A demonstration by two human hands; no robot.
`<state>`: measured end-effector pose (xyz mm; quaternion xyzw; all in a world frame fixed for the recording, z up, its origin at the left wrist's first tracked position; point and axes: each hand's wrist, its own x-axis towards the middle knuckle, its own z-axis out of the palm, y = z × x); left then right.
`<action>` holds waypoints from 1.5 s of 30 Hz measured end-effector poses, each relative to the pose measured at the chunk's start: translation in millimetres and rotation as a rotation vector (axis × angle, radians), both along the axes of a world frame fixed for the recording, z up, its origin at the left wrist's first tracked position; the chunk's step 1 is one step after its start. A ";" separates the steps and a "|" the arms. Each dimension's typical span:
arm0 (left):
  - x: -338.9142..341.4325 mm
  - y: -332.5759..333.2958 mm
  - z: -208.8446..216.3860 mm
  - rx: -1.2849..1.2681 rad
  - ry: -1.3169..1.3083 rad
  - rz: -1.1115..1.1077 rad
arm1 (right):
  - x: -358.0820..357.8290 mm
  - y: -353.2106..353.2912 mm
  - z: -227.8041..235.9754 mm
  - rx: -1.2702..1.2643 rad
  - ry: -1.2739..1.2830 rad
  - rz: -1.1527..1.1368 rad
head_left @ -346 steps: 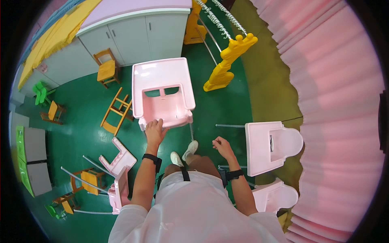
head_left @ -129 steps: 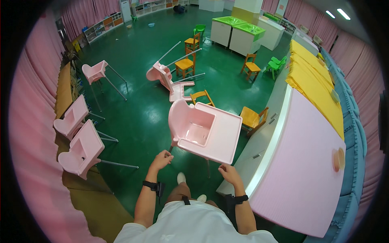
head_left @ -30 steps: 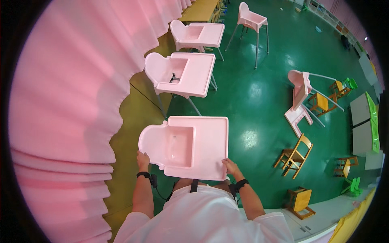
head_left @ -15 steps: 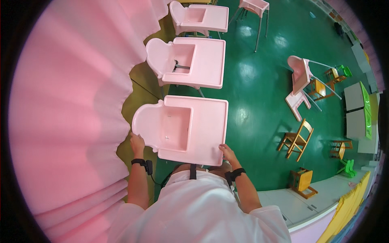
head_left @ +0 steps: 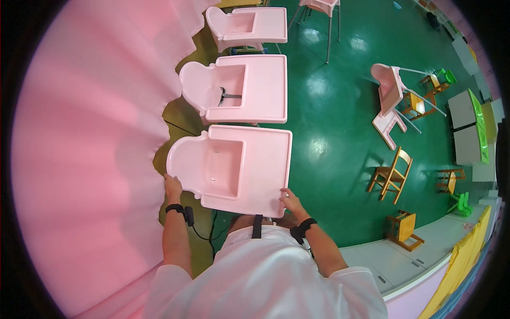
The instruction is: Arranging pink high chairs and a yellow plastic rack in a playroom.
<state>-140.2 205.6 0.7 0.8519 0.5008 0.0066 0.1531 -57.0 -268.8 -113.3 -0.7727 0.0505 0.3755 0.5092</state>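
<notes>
A pink high chair (head_left: pixel 260 170) with a wide tray stands right in front of me. My left hand (head_left: pixel 172 189) grips the lower edge of its rounded backrest, beside the pink curtain. At the tray's near right corner, my right hand (head_left: pixel 289 201) is closed on the rim, its thumb or a finger on top. Just beyond is a second pink high chair (head_left: pixel 268 87) with a dark strap in its seat, close against the first one's far edge. A third pink high chair (head_left: pixel 271 25) stands farther off in the same row.
A pink curtain (head_left: pixel 95 133) hangs along the left. On the green floor (head_left: pixel 329 175) to the right are a tipped pink high chair (head_left: pixel 389 87), a loose tray (head_left: pixel 387 133), and wooden chairs (head_left: pixel 393 175). Another high chair (head_left: pixel 321 6) stands ahead. White cabinets (head_left: pixel 372 260) lie at lower right.
The held high chair now sits closer to the second one, and the gap between them has narrowed. Both hands keep their grip. The view has shifted slightly.
</notes>
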 end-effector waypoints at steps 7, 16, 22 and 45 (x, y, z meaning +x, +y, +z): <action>18.9 3.6 5.3 0.030 0.066 -0.029 | 14.2 14.9 11.8 -0.156 -0.109 -0.008; 12.5 -3.9 9.8 0.042 0.002 -0.102 | 14.9 21.5 -7.4 -0.338 -0.406 -0.099; 13.3 -5.3 5.7 0.035 -0.018 -0.119 | 25.4 19.4 -9.9 -0.306 -0.477 -0.120; 34.7 -17.8 -13.5 0.064 -0.034 -0.108 | 55.2 16.7 -15.9 -0.376 -0.393 -0.109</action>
